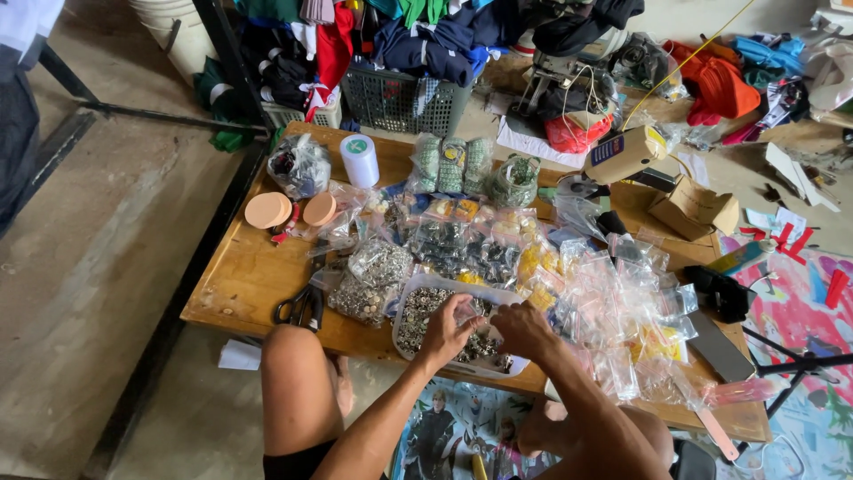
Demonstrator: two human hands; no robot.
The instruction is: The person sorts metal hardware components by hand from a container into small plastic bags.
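Note:
My left hand (450, 331) and my right hand (522, 327) meet over a shallow white tray (426, 283) full of small dark metal pieces, on the near edge of a low wooden table (240, 276). Both hands pinch a small clear plastic bag (473, 310) between their fingertips. Whether anything is inside the bag is too small to tell. Several clear bags of metal buttons and beads (380, 262) lie just beyond the tray. My bare knees show below the table edge.
Black scissors (300, 307) lie left of the tray. Two round tan lids (267, 211) and a white tape roll (359, 160) sit at the far left. Heaps of small empty bags (622, 302) cover the right side. Baskets of clothes (404, 98) stand behind.

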